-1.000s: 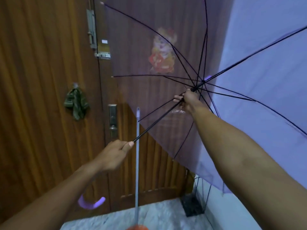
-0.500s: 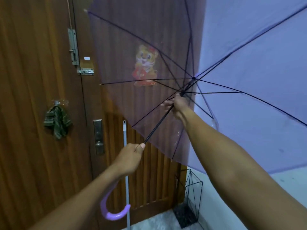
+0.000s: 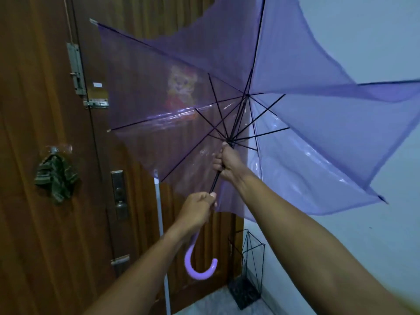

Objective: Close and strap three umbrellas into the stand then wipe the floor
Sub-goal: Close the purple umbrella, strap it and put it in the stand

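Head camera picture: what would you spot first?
A big see-through purple umbrella fills the upper right, its panels slack and half folded, in front of a wooden door. In the middle, the right hand grips its black shaft high up and the left hand grips it lower, above the curved purple handle. A black wire stand sits on the floor in the corner below.
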The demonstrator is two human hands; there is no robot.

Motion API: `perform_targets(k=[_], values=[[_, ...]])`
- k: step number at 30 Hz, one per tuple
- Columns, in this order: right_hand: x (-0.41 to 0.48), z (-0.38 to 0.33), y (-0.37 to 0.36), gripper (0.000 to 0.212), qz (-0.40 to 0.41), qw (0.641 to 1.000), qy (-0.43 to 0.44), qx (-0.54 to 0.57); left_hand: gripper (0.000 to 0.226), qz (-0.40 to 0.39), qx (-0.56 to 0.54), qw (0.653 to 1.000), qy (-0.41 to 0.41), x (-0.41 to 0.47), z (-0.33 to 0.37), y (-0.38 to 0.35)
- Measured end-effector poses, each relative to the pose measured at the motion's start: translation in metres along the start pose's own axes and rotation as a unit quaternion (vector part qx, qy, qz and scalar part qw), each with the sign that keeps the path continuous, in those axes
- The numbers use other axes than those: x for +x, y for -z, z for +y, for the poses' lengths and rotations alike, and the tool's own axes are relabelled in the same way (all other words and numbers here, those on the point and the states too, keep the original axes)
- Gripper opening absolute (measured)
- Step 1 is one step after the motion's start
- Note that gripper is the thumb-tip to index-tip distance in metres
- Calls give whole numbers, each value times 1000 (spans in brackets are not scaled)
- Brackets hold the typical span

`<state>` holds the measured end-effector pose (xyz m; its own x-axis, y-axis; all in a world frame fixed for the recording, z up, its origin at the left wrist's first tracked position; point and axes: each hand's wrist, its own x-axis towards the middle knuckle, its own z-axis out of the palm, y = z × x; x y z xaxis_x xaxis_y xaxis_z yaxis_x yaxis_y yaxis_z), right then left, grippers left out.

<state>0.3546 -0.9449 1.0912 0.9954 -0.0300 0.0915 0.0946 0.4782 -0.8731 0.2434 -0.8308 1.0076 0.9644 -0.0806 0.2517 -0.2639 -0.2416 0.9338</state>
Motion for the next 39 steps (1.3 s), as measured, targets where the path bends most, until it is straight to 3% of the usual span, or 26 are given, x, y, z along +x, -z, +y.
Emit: perform_targets(k=[4, 9, 13, 19, 23, 27, 32, 39], values=[[-3, -18, 5, 40, 22, 1000, 5, -8, 51, -81, -61, 994, 25, -25, -21, 6], [-5, -25, 4, 39, 48, 998, -8, -26, 54, -28, -55, 998, 8, -32, -20, -1], [-14, -21, 6, 38, 49, 999, -7, -23, 51, -34, -91, 995, 25, -22, -11, -6], [-3, 8, 19, 43, -13, 993, -101, 61, 49, -26, -163, 984, 71, 21, -4, -26], [27, -3, 33, 45, -12, 997, -62, 52, 50, -6, -163, 984, 71, 53, -11, -43], [72, -18, 55, 41, 1, 998, -53, 39, 50, -38, -217, 970, 101, 78, -16, -73], [116, -33, 81, 43, -4, 997, -77, 29, 53, 52, -244, 960, 127, 116, -10, -113], [132, -6, 111, 43, -39, 994, -94, -27, 55, 112, -213, 958, 154, 160, -12, -134]])
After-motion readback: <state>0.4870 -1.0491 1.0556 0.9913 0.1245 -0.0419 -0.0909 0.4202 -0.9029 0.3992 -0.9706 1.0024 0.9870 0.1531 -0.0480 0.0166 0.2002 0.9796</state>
